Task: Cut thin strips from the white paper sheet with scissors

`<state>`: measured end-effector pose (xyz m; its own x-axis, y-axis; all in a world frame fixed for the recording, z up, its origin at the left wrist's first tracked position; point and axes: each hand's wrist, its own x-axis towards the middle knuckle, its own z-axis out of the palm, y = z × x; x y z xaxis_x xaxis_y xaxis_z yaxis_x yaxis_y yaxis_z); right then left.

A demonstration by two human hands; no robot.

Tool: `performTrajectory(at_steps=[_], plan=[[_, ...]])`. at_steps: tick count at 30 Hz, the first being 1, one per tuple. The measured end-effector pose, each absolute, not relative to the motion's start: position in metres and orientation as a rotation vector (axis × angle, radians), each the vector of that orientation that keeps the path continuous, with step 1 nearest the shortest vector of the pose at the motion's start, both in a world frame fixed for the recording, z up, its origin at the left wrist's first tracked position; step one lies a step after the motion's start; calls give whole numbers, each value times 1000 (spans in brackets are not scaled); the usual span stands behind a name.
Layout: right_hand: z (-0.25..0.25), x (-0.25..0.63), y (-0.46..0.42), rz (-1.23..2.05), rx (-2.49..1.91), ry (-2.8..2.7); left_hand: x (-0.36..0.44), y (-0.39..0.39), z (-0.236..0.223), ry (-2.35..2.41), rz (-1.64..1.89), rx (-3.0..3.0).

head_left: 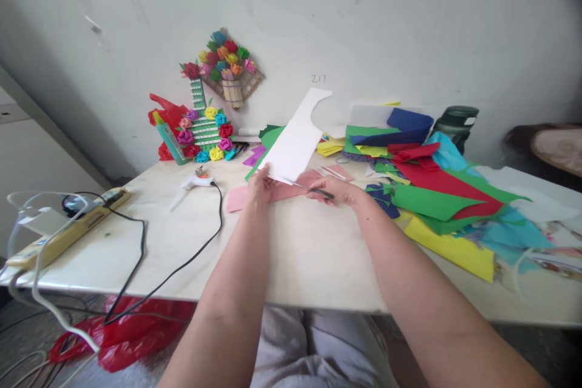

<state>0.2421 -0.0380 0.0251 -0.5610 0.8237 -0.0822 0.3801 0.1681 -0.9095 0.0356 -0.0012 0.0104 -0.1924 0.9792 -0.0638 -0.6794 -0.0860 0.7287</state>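
Note:
My left hand (260, 185) is closed on the lower left corner of a white sheet of paper (295, 142), which it holds up at a slant above the table. A curved piece is cut out of the sheet's upper right side. My right hand (335, 190) grips scissors (322, 193) with dark handles. Their blades point left and lie along the sheet's bottom edge. Under both hands, pink paper (239, 199) rests on the table, with thin white strips (328, 171) on it. Green paper (271, 140) shows behind the white sheet.
A hot glue gun (195, 182) with a black cord lies left, near a power strip (68, 230). A glue bottle (171, 142) and paper flower crafts (207, 127) stand at the back. Coloured sheets (431, 200) pile up on the right, before a dark bottle (457, 124).

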Motion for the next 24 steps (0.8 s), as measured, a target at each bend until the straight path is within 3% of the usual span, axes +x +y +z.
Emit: performTrajectory(at_steps=[24], plan=[[22, 241, -38, 1330, -1173, -2078, 37, 7, 1, 721, 1676, 587]])
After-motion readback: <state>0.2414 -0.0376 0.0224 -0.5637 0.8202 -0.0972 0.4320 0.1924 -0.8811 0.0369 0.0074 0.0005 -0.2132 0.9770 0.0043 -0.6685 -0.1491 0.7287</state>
